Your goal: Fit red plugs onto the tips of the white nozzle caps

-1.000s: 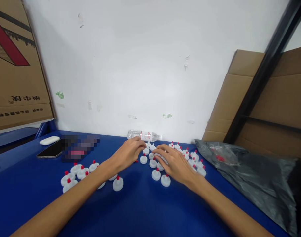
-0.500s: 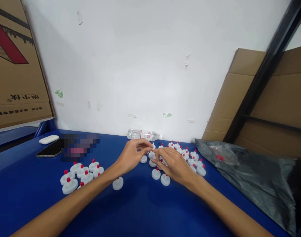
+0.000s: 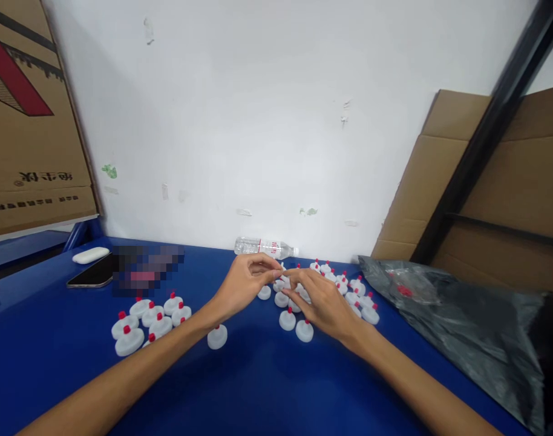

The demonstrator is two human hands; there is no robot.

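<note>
My left hand (image 3: 250, 280) is closed in a pinch at the table's middle, its thumb and fingertips on a white nozzle cap (image 3: 282, 266) that is mostly hidden by the fingers. Facing it, my right hand (image 3: 319, 297) has bent fingers whose tips meet the same spot; whatever they pinch is too small to make out. Below and around the right hand stand several white round caps with red tips (image 3: 304, 330). One more such cap (image 3: 217, 337) stands alone below my left wrist.
A group of red-tipped white caps (image 3: 160, 326) stands on the blue table (image 3: 258, 387) at left. A clear bottle (image 3: 265, 247) lies by the wall. A phone (image 3: 91, 272) and white case (image 3: 91, 255) lie far left, a grey plastic bag (image 3: 476, 327) at right.
Both hands stay almost in place, with a slight shift of the right fingers upward at the left fingertips. The caps on the table have not moved.
</note>
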